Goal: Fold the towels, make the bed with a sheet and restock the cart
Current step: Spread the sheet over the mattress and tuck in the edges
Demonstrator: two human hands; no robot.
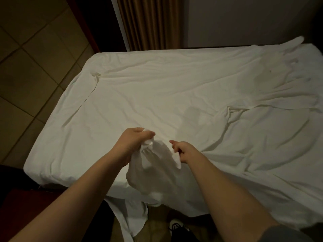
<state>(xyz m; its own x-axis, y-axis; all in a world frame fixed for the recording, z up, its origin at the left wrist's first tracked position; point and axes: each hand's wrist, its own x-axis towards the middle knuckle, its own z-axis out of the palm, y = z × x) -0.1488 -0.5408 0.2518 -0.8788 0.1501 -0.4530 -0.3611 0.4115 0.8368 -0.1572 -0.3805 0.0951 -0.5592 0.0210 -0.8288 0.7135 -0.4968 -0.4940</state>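
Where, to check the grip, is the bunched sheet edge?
Head view, lower centre, over the bed's near edge: the bunched sheet edge is in the left hand, the right hand pinching beside it.

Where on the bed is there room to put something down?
The smooth middle of the sheet, toward the curtain, is free. The near edge is crowded: the left hand and right hand bunch the sheet there. The right side is rumpled.
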